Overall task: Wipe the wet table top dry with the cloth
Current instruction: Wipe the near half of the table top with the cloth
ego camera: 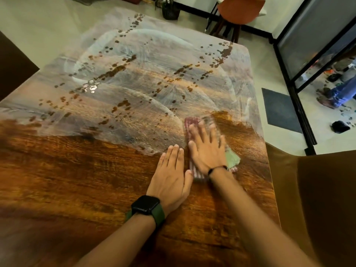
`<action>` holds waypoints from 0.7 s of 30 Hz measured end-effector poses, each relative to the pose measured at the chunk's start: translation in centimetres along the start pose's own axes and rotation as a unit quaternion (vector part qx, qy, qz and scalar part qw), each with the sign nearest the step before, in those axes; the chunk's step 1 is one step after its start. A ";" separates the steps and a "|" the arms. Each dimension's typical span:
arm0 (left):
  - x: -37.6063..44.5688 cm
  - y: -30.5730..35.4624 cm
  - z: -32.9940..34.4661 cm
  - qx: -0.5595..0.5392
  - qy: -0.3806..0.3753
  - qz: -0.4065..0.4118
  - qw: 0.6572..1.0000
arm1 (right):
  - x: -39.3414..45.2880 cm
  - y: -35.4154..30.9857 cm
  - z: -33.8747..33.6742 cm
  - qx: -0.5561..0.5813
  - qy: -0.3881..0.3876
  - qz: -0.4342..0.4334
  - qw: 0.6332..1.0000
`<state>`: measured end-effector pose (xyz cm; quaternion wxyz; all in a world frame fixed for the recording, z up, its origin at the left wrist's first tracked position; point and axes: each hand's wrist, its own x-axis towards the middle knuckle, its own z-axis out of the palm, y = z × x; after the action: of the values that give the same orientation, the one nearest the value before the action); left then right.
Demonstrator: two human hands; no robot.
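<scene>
- From the head view, I am looking down on a wooden table point(77, 180) whose far half is glistening with streaks and droplets point(113, 71), while the near half is showing bare brown grain.
- My right hand point(207, 149) is lying flat with its fingers spread and straight, pressing down on the cloth point(189, 123) near the table's right edge, about halfway along it.
- The cloth, striped red and white with a pale green corner, is poking out beyond the fingertips and beside the wrist; its far end is blurred.
- My left hand point(171, 176) is resting palm down on the bare wood just beside the right, fingers straight and together, holding nothing.
- A dark watch point(145, 205) is sitting on the left wrist and a thin black band point(216, 169) on the right.
- A brown chair point(317, 199) is standing at the table's right edge.
</scene>
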<state>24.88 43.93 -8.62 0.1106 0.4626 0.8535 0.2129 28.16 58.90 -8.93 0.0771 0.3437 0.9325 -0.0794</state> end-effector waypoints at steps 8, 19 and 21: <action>-2.2 -7.9 -4.8 0.048 0.020 -0.048 0.997 | -3.4 0.3 0.5 -0.010 0.009 -0.096 0.995; -2.9 -10.3 -5.0 0.061 -0.029 -0.026 0.997 | -2.6 -6.2 1.1 -0.007 0.003 -0.100 0.995; -2.9 -10.3 -5.1 0.056 -0.034 -0.021 0.998 | -6.3 -8.4 1.8 -0.007 -0.015 -0.189 0.982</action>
<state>16.82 35.24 -8.98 0.1181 0.4572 0.8692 0.1469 27.57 48.28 -8.63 0.0772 0.1596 0.9799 -0.0915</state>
